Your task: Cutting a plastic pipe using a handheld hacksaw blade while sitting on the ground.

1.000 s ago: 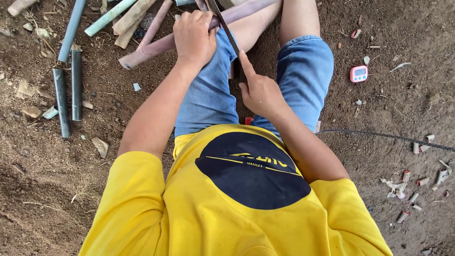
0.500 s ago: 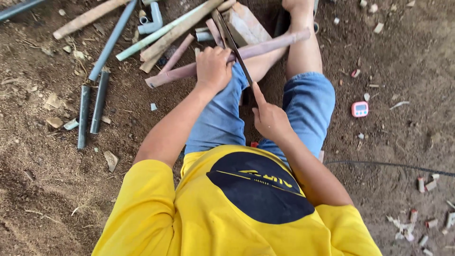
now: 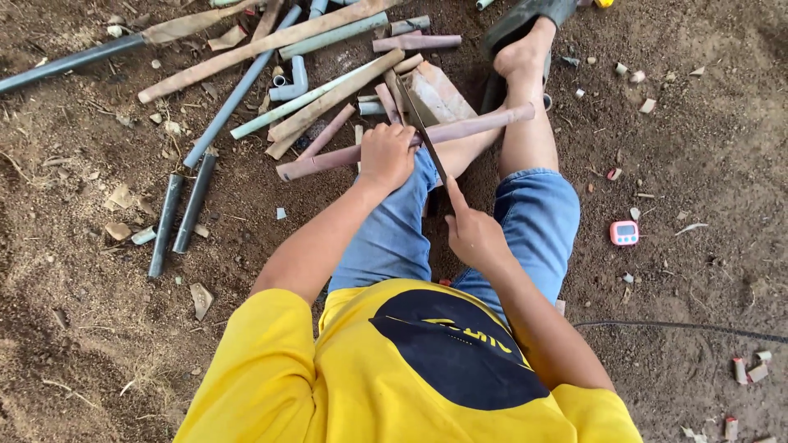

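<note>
The left hand (image 3: 386, 156) is gripping the pinkish pipe (image 3: 484, 125) to steady it across the brick (image 3: 439, 94), while the right hand (image 3: 472, 234) is holding the saw (image 3: 419, 123) on it.

Place: outdoor work yard on bare dirt ground (image 3: 98, 328).
Evidence: scattered cut pipes (image 3: 238, 94), offcuts (image 3: 747, 369), brick (image 3: 439, 94).

The left hand (image 3: 386, 156) presses a long pinkish plastic pipe (image 3: 328, 159); at four o'clock, the right hand (image 3: 472, 234) grips a thin dark saw blade (image 3: 420, 123) across it.
</note>
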